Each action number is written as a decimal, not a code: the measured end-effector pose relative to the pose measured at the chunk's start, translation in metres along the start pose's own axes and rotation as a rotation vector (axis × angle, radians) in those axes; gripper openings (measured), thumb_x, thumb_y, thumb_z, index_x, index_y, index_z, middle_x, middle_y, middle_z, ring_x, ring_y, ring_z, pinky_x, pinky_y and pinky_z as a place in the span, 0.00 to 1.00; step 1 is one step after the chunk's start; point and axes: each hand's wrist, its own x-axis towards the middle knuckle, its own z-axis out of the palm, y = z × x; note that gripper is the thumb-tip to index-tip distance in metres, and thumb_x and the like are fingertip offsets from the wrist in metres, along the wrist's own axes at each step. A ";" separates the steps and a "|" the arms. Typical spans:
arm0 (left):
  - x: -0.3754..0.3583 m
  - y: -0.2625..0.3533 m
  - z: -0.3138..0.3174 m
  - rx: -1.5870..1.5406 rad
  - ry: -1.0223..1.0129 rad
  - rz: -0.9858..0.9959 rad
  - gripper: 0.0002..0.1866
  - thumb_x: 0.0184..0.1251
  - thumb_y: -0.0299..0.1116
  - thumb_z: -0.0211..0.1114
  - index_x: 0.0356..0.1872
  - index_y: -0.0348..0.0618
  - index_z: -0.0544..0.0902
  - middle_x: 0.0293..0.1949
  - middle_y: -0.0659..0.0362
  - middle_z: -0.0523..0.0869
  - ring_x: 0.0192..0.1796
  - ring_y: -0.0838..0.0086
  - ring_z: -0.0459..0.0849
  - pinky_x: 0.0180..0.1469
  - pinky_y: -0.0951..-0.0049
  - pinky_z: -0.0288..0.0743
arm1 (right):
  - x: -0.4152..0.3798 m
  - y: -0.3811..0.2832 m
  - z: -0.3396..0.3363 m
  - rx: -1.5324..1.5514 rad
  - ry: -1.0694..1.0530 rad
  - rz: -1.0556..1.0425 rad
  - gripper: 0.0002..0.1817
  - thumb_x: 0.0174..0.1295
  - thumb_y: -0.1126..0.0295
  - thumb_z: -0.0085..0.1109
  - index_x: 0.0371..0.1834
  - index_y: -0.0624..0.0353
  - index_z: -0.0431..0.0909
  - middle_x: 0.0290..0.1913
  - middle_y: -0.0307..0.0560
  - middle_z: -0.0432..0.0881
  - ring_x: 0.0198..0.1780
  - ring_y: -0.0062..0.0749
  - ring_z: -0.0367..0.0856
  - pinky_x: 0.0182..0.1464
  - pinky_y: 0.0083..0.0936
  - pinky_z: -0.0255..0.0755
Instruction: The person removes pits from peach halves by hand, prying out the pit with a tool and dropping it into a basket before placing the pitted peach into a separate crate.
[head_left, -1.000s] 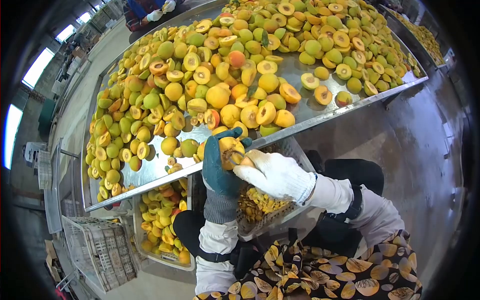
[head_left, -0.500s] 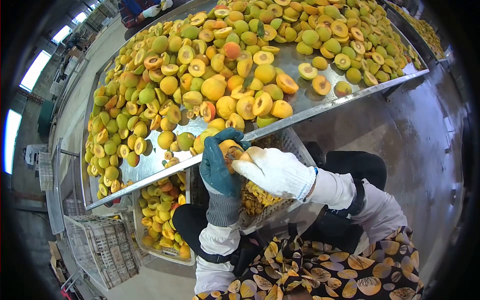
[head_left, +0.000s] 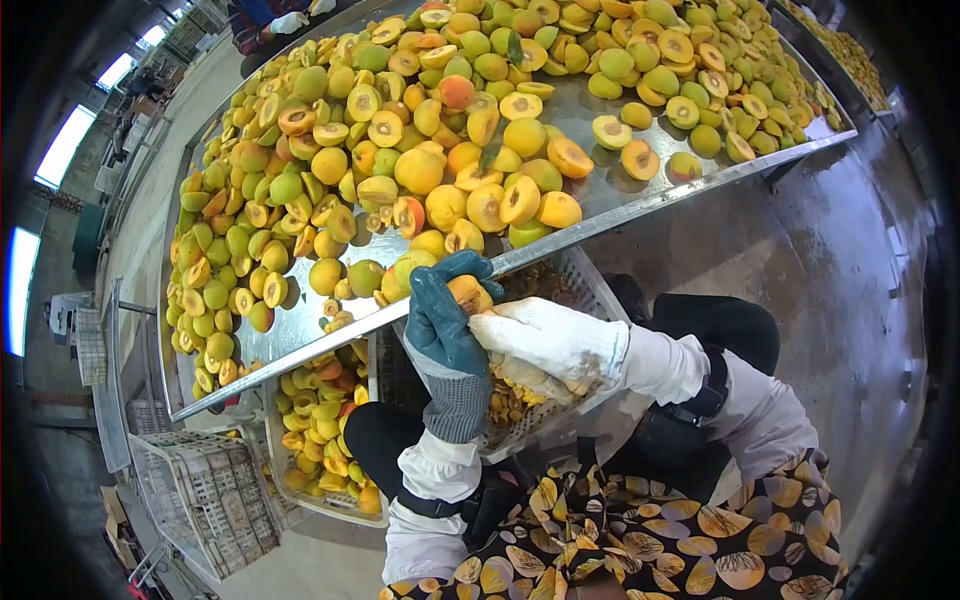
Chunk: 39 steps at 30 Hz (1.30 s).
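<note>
A yellow-orange fruit half [head_left: 468, 294] is held in my left hand [head_left: 446, 318], which wears a teal-coated glove with a grey cuff. My right hand [head_left: 548, 342], in a white knitted glove, has its fingers closed against the fruit's right side; whether a tool sits in them is hidden. Both hands are just below the metal table's front edge [head_left: 620, 218]. Many whole and halved fruits [head_left: 420, 172] lie piled on the table. Under my hands a crate [head_left: 597, 290] holds small yellow-brown pieces [head_left: 512, 402].
A light crate of halved fruits [head_left: 322, 425] stands below the table at the left, beside a stack of pale slatted crates [head_left: 215, 495]. At the top left a co-worker's white-gloved hand [head_left: 289, 22] shows. Wet floor lies to the right.
My left hand has turned, and more of the back of its glove shows. The right hand has turned palm-down and shifted slightly lower. The fruit is now mostly covered by my fingers.
</note>
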 end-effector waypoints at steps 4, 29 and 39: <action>0.000 0.015 -0.001 0.046 -0.155 0.011 0.32 0.86 0.53 0.39 0.45 0.33 0.83 0.38 0.54 0.88 0.35 0.73 0.84 0.44 0.73 0.80 | 0.015 0.022 -0.031 0.877 -0.684 0.257 0.26 0.78 0.45 0.44 0.38 0.59 0.71 0.14 0.34 0.68 0.07 0.21 0.64 0.09 0.20 0.59; 0.112 -0.004 -0.129 1.706 -0.543 0.101 0.20 0.65 0.40 0.66 0.57 0.49 0.82 0.49 0.47 0.84 0.50 0.53 0.86 0.52 0.54 0.80 | 0.002 0.030 -0.017 -1.606 0.147 0.019 0.28 0.65 0.40 0.54 0.34 0.55 0.87 0.31 0.56 0.87 0.35 0.54 0.88 0.38 0.48 0.80; 0.157 -0.025 -0.151 1.746 -0.492 0.064 0.27 0.55 0.28 0.68 0.60 0.43 0.78 0.57 0.45 0.80 0.59 0.51 0.81 0.58 0.57 0.81 | -0.005 0.029 -0.025 -1.556 0.172 -0.027 0.28 0.67 0.40 0.54 0.39 0.57 0.84 0.30 0.56 0.87 0.35 0.54 0.88 0.36 0.48 0.80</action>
